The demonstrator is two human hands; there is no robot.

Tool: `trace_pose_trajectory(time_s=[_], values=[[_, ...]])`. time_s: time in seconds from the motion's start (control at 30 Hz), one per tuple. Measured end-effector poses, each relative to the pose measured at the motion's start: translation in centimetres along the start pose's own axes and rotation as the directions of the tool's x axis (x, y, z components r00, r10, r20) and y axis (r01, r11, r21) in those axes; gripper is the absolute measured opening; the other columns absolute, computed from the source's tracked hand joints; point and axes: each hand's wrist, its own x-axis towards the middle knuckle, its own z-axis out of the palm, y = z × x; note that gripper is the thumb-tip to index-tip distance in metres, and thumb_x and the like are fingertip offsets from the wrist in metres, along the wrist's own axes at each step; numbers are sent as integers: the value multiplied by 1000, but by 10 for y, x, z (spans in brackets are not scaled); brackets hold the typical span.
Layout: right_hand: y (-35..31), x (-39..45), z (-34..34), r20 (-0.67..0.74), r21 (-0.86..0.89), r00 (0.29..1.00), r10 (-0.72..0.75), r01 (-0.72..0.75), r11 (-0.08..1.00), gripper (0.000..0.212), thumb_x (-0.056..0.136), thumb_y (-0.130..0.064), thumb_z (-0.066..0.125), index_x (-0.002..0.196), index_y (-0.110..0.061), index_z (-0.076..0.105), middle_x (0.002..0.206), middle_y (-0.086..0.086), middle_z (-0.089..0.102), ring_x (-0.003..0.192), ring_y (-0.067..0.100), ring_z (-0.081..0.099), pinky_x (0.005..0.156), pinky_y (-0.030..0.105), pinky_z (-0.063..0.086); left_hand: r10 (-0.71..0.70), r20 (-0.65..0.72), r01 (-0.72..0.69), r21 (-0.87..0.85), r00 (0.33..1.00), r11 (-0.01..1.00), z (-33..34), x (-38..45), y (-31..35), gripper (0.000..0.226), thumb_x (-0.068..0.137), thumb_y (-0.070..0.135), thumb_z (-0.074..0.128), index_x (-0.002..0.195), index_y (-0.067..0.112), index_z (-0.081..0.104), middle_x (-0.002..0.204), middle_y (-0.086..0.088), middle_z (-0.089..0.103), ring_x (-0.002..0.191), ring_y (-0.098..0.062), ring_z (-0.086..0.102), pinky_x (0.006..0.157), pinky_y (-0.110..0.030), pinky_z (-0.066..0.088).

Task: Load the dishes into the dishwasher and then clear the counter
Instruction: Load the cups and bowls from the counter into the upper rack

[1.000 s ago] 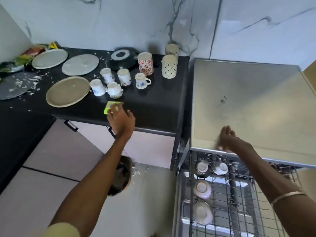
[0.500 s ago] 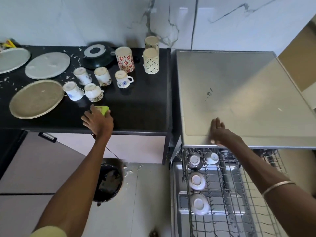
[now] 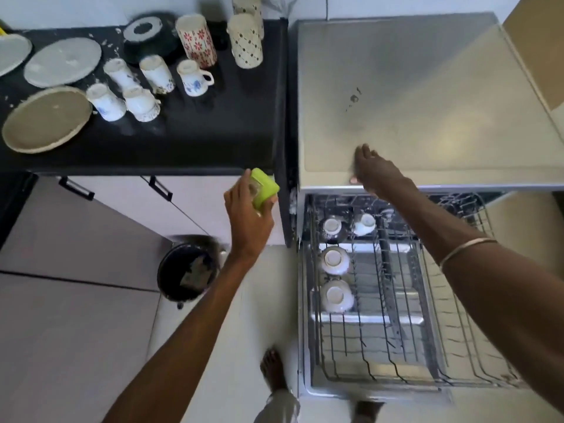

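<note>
Head view: my left hand (image 3: 248,219) is gripping a green cup (image 3: 265,187), now lifted off the counter (image 3: 195,138) behind it; my right hand (image 3: 374,170) is resting flat-fingered on the dishwasher (image 3: 427,96) top; the rack (image 3: 396,300) below is awaiting loading.

a pale wall (image 3: 76,7) ran behind a black countertop (image 3: 198,132) speckled with white crumbs. below it stood beige cabinet doors (image 3: 122,215) with dark handles (image 3: 76,188). the floor (image 3: 238,346) was light tile, with a round black bin (image 3: 186,271) standing on it.
</note>
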Motion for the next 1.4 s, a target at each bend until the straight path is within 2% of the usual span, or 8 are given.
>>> trace_pose_trajectory(time_s=[0.13, 0.33, 0.47, 0.6, 0.93, 1.13, 1.27, 1.4], values=[[7, -5, 6, -25, 45, 998, -52, 53, 998, 75, 99, -23, 53, 153, 2, 7, 163, 18, 6, 147, 38, 18, 110, 49, 32, 77, 157, -69, -55, 984, 996, 29, -114, 18, 67, 83, 20, 74, 141, 4, 44, 129, -9, 55, 118, -21, 46, 104, -23, 34], [17, -12, 15, -88, 55, 988, -126, 131, 990, 72, 103, -33, 44, 154, 2, 6, 163, 17, 5, 148, 37, 17, 113, 48, 29, 188, 501, -188, -53, 845, 981, 91, -253, 26, 71, 77, 20, 77, 140, 15, 44, 135, -5, 53, 125, -23, 46, 108, -34, 31], [23, -20, 19, -127, 24, 976, -176, 180, 983, 73, 102, -27, 49, 154, 1, 6, 163, 16, 6, 149, 35, 15, 115, 45, 26, 74, 705, -169, 66, 705, 983, 129, -295, 12, 84, 55, 10, 79, 132, 16, 45, 126, -6, 59, 116, -27, 54, 101, -39, 38], [26, -27, 25, -161, -3, 972, -171, 173, 985, 80, 97, -13, 57, 156, -4, 3, 164, 12, 2, 150, 30, 13, 116, 43, 28, -66, 769, -179, 230, 636, 957, 153, -311, -15, 80, 55, 7, 78, 130, 7, 51, 121, -12, 63, 106, -33, 62, 92, -43, 51], [32, -22, 28, -150, 23, 970, -189, 195, 981, 92, 93, -29, 66, 156, -7, 3, 165, 9, 2, 151, 28, 11, 116, 41, 26, -188, 723, -244, 447, 665, 861, 182, -326, -46, 94, 57, 6, 87, 139, 4, 43, 132, -17, 55, 108, -32, 60, 81, -40, 58], [32, -25, 27, -137, 5, 967, -215, 217, 976, 97, 90, -33, 68, 156, -5, 3, 164, 11, 3, 151, 30, 11, 117, 42, 26, -63, 734, -340, 387, 676, 857, 174, -327, -47, 88, 58, 6, 83, 136, 1, 44, 128, -24, 58, 106, -41, 61, 86, -48, 56], [29, -30, 21, -97, -33, 973, -209, 207, 978, 93, 92, -31, 64, 156, -4, 2, 164, 12, 2, 150, 30, 12, 116, 43, 27, 96, 667, -328, 231, 739, 916, 147, -280, -12, 42, 68, 3, 80, 107, 8, 65, 102, -14, 66, 86, -33, 67, 70, -39, 59], [22, -36, 10, -42, -18, 982, -187, 186, 982, 85, 97, -31, 57, 155, -2, 3, 163, 15, 3, 150, 33, 14, 115, 45, 29, 367, 370, -445, 149, 853, 883, 100, -193, 13, 10, 94, 11, 59, 98, 6, 67, 90, -11, 67, 80, -27, 59, 73, -37, 50]])
